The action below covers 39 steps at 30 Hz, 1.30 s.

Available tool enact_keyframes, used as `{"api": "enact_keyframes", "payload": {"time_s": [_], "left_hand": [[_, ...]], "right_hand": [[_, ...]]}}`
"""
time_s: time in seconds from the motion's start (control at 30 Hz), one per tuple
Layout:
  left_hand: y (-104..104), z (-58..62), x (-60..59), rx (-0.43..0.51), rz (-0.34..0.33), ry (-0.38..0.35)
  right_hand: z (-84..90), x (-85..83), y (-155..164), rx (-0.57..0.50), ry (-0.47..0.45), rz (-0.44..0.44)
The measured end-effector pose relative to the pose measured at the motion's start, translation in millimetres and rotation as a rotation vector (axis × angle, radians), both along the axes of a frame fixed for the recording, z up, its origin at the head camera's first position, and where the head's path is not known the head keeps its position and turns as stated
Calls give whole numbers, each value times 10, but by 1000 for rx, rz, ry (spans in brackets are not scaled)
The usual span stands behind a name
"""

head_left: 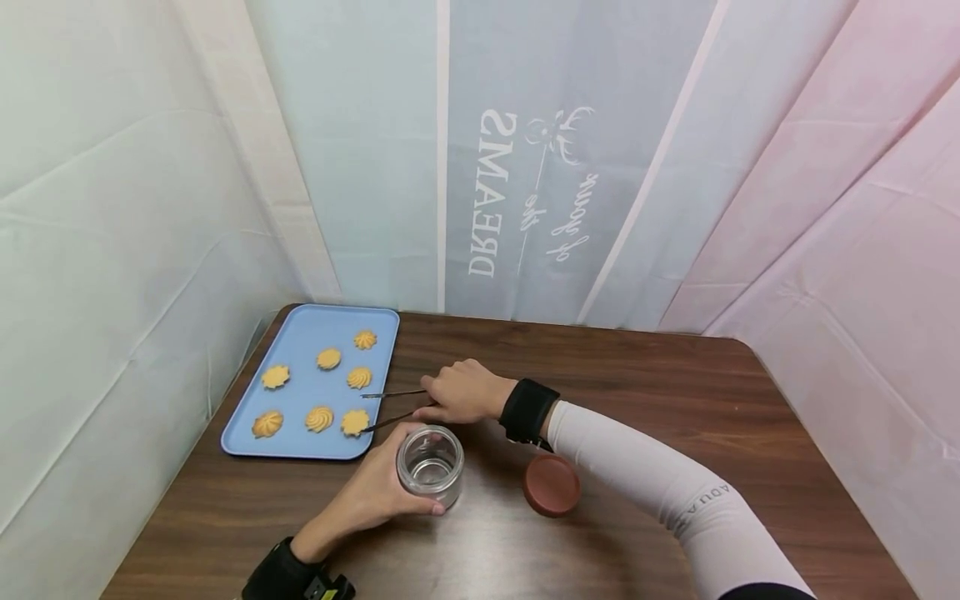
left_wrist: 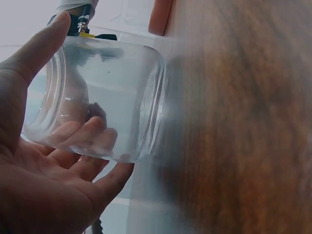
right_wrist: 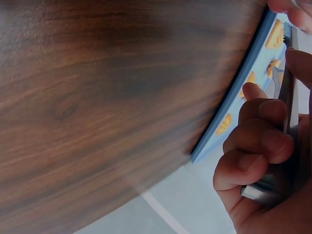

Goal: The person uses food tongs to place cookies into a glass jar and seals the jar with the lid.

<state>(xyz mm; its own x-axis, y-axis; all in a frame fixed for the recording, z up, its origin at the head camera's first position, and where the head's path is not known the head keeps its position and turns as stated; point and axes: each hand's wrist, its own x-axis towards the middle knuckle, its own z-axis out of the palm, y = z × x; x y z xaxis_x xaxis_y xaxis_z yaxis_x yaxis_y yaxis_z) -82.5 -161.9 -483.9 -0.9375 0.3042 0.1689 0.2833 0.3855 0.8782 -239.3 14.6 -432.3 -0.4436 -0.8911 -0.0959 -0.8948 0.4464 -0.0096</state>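
Left hand (head_left: pixel 375 493): we curl it round the jar (head_left: pixel 431 465), upright at table front | Right hand (head_left: pixel 461 392): we grip tongs (head_left: pixel 390 408), tips apart, long axis toward 9 o'clock | Cookie (head_left: pixel 355 422): on tray (head_left: pixel 247 437), touching lower tip, 11 o'clock from jar; right hand nearer.

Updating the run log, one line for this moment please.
left hand: holds jar | right hand: grips tongs over tray | lid: off
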Motion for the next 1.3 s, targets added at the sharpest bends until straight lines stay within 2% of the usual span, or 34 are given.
{"api": "enact_keyframes", "payload": {"time_s": [0.33, 0.77, 1.3], "left_hand": [[-19, -8, 1, -5, -2, -34], [4, 19, -8, -23, 4, -37], [-27, 14, -1, -10, 6, -50]], "right_hand": [[-85, -11, -132, 31, -4, 0], [-134, -7, -197, 39, 3, 12], [-154, -62, -245, 35, -68, 24]]}}
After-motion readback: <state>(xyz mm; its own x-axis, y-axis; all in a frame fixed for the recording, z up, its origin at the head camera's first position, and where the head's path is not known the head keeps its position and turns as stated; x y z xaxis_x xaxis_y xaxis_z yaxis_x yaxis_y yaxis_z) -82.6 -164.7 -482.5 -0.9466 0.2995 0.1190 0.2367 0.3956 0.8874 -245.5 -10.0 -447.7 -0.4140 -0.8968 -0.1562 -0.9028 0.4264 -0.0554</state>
